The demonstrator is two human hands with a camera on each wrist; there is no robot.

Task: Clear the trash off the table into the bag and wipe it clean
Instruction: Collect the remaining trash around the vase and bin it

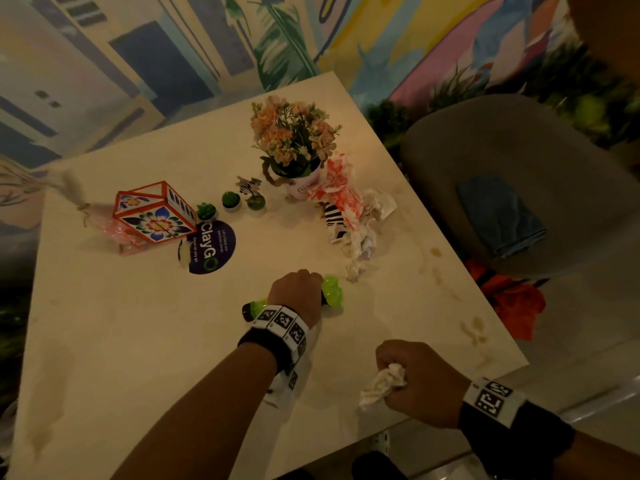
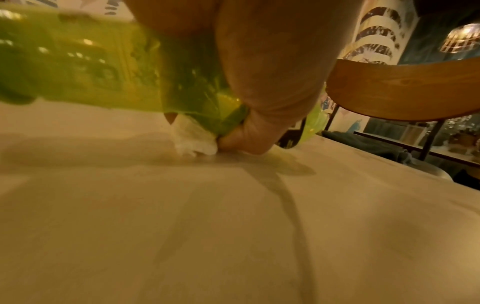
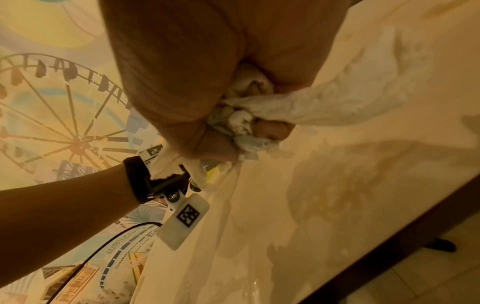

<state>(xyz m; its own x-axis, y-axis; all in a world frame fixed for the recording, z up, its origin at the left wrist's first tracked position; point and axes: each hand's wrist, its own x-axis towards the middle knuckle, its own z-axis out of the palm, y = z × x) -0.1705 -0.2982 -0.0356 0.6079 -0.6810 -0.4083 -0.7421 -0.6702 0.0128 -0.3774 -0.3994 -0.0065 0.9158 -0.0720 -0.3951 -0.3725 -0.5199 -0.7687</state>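
A: Big stuff first. What was on the table [image 1: 145, 358]?

B: Pale top, stained along the right edge. Flower pot [image 1: 300, 183], patterned box [image 1: 154, 216] and a round sticker [image 1: 211, 245] at the back. The trash pile [image 1: 349, 216] of crumpled wrappers and napkins lay just right of the pot, untouched. A blue cloth [image 1: 502, 216] sat on the chair [image 1: 519, 161] beside the table. Something orange [image 1: 512, 299] showed below the chair, maybe the bag; I couldn't tell.

A: Hands?

B: The left hand [image 1: 298, 292] was down on the table with its fingers wrapped round a crushed green bottle [image 1: 330, 291] lying on its side. The left wrist view showed a bit of white paper [image 2: 194, 139] under that grip too. The right hand [image 1: 415, 379] was near the front edge, fingers clenched tight on a wad of tissue [image 1: 382, 384], the loose end trailing out.

A: So which step?

B: Trash collection, I'd say early on. Both hands loaded, main pile not started, no wiping yet.

A: Next move?

B: Probably carry both loads off to the bag and drop them. I couldn't place an open bag mouth, so that needs finding first. Then back for the pile by the pot, without knocking the pot, then the cloth for the stains.
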